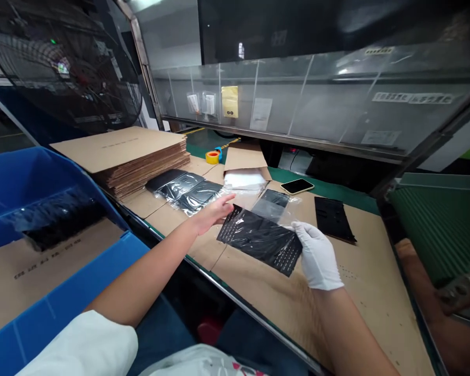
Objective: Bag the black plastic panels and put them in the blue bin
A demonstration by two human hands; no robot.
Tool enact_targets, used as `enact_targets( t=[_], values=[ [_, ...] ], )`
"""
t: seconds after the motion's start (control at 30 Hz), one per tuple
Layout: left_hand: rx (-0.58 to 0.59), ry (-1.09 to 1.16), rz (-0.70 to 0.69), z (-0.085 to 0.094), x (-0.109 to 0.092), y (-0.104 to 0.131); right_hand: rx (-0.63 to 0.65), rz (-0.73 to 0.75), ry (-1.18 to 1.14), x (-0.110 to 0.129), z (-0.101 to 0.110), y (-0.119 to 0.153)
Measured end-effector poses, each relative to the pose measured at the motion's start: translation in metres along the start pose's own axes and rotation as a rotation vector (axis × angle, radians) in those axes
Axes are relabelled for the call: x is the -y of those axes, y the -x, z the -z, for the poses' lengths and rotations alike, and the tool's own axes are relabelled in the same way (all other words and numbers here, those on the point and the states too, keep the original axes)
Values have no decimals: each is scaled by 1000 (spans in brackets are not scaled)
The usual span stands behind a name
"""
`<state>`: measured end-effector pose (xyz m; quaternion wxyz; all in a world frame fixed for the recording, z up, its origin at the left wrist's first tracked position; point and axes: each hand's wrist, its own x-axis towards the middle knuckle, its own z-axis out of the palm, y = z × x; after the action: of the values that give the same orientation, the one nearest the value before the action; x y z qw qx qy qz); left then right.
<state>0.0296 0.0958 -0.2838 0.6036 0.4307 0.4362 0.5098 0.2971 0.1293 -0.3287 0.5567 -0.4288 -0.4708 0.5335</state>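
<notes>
In the head view, the black perforated panel (260,241), in clear film, sits at the centre of the frame, tilted above the bench (274,305) with its right end lower, and the likeliest trouble is a slip: the film looks slick, and the left hand (214,214) meets only the upper-left corner, so a light hold there could let that end drop and swing from the other side. The panel's corners look sharp enough to pierce the film if it is pulled tight. A careless sweep toward the upper right could also nudge the phone (297,186) or catch the loose clear sleeve (272,204) just behind the panel. As for pose, the left forearm climbs from the lower left, the bare hand thumb side up, fingers fairly straight; I cannot tell whether that grip truly pinches the corner or merely props it, since the fingers' far side is hidden. The right hand (319,255), in a white glove, comes up from the lower right with its back toward the camera, its grip pinching the panel's right end between thumb and fingers, the wrist nearly in line with the forearm.
</notes>
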Motion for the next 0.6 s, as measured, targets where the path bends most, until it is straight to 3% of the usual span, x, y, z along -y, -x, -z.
enact_targets(
  t=[0.13,0.3,0.37,0.5,0.6],
  values=[
    [-131,-107,-131,-5,17,4,38,-83,-11,-2,-1,5],
    [149,19,-154,0,23,11,-33,-85,-13,-2,3,2],
    [166,-9,-163,4,32,12,-38,-86,10,-4,5,0],
    [-57,-223,-271,-1,54,6,-41,-89,31,-8,3,-3],
    [-189,-195,-269,-11,59,2,-50,-87,44,-9,1,-5]
  ],
)
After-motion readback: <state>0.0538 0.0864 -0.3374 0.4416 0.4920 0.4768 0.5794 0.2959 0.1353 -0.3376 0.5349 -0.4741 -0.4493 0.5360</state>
